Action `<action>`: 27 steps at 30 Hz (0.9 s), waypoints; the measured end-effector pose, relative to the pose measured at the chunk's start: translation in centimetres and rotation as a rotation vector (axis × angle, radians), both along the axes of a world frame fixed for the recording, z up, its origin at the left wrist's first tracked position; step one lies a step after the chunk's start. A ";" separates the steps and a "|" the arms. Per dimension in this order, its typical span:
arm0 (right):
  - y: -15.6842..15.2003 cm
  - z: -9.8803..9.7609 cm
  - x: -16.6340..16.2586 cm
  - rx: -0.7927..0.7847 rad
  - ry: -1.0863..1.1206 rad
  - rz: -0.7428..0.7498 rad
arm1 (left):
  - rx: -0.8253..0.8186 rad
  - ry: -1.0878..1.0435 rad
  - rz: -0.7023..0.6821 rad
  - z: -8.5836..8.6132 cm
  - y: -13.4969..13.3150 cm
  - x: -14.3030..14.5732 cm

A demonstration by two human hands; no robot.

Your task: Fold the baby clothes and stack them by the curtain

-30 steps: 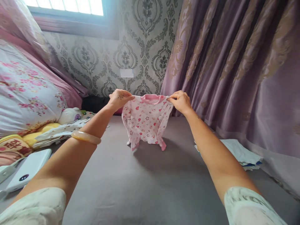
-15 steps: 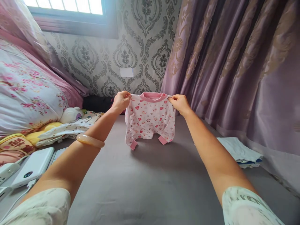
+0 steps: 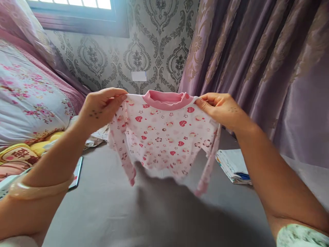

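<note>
Pinching pink-collared shirt (image 3: 161, 133) by shoulders with left hand (image 3: 97, 107) and right hand (image 3: 226, 109), closing thumbs and fingers (image 3: 115, 91) on fabric. Holding it spread above grey sheet (image 3: 102, 212), probably clearing it despite motion blur. Not yet folding or lowering it; leaving folded cloth stack (image 3: 232, 162) at right untouched.

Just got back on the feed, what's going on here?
A person's left hand and right hand each pinch one shoulder of a small white long-sleeved shirt, pink at the collar and printed with hearts. It is held up, collar on top, with the sleeves hanging down over a grey sheet. A stack of cloth lies beside the right forearm.
</note>
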State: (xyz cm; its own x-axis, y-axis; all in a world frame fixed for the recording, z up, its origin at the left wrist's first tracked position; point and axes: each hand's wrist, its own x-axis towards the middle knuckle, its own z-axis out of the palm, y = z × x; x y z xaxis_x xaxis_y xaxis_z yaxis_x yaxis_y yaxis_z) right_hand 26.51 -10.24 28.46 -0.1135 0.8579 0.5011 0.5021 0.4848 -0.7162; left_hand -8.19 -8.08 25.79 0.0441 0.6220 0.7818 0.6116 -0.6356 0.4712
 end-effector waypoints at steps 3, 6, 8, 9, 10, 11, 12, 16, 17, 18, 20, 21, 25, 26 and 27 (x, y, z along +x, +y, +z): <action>-0.1 0.7 0.3 -0.179 0.059 0.087 | -0.248 -0.077 -0.118 1.3 0.6 -1.4; 2.4 -1.1 0.8 -0.336 0.060 0.123 | -0.569 -0.043 -0.253 0.0 3.3 -2.3; 5.0 -3.8 1.1 -0.415 0.044 0.124 | -0.713 0.043 -0.310 -2.7 5.8 -2.5; 6.4 -5.6 1.2 -0.447 0.018 0.122 | -0.752 0.083 -0.324 -4.5 7.1 -2.5; 7.8 -7.6 1.2 -0.470 -0.029 0.123 | -0.770 0.121 -0.313 -6.5 8.4 -2.3; 9.2 -9.6 1.0 -0.487 -0.091 0.114 | -0.792 0.186 -0.310 -8.6 9.6 -2.0; 10.4 -11.7 0.8 -0.492 -0.167 0.087 | -0.796 0.239 -0.287 -10.7 10.8 -1.5; 13.6 -19.4 -0.9 -0.412 -0.486 -0.140 | -0.803 0.424 -0.056 -18.0 13.7 1.3; 14.0 -20.9 -1.3 -0.417 -0.554 -0.180 | -0.822 0.478 0.030 -19.3 14.1 2.0; 14.2 -22.1 -1.6 -0.438 -0.606 -0.216 | -0.833 0.498 0.073 -20.3 14.3 2.6; 14.5 -23.9 -1.9 -0.477 -0.657 -0.236 | -0.862 0.534 0.138 -21.7 14.7 3.4; 14.6 -24.4 -1.9 -0.493 -0.670 -0.235 | -0.874 0.545 0.153 -22.1 14.8 3.6; 15.2 -25.2 -1.7 -0.526 -0.714 -0.201 | -0.914 0.607 0.179 -22.3 15.1 4.3; 15.4 -25.1 -1.7 -0.529 -0.723 -0.183 | -0.916 0.622 0.171 -22.2 15.2 4.5; 15.6 -25.0 -1.9 -0.529 -0.729 -0.162 | -0.912 0.638 0.150 -22.2 15.3 4.7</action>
